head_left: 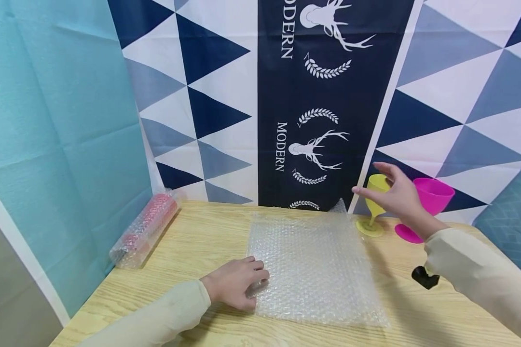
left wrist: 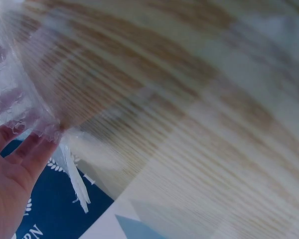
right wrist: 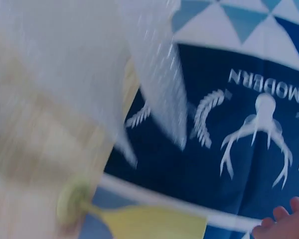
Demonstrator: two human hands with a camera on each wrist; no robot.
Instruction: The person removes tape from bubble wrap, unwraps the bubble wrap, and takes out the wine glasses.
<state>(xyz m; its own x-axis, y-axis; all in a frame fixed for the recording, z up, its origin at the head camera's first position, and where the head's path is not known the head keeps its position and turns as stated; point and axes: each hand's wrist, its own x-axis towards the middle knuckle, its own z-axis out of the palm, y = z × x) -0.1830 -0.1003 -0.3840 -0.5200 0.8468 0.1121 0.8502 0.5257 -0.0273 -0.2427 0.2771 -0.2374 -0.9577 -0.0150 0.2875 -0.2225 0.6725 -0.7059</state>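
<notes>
A sheet of clear bubble wrap (head_left: 308, 270) lies spread on the wooden table, one far corner standing up. My left hand (head_left: 239, 282) grips its left edge with curled fingers. In the left wrist view, the fingers (left wrist: 35, 149) meet the wrap's edge (left wrist: 25, 109). Raised at the right, my right hand (head_left: 395, 195) has thumb and fingers spread apart with nothing between them. It overlaps a yellow plastic goblet (head_left: 377, 205) in the head view. In the right wrist view, its fingertips (right wrist: 281, 216) show to the right of the goblet (right wrist: 154, 221).
A bright pink goblet (head_left: 434, 195) stands upright right of the yellow one, partly behind my right forearm. At the table's left edge lies a red item rolled in bubble wrap (head_left: 145, 229). Patterned cloth (head_left: 219, 103) hangs behind the table (head_left: 199, 241), and a teal cloth (head_left: 65, 130) at the left.
</notes>
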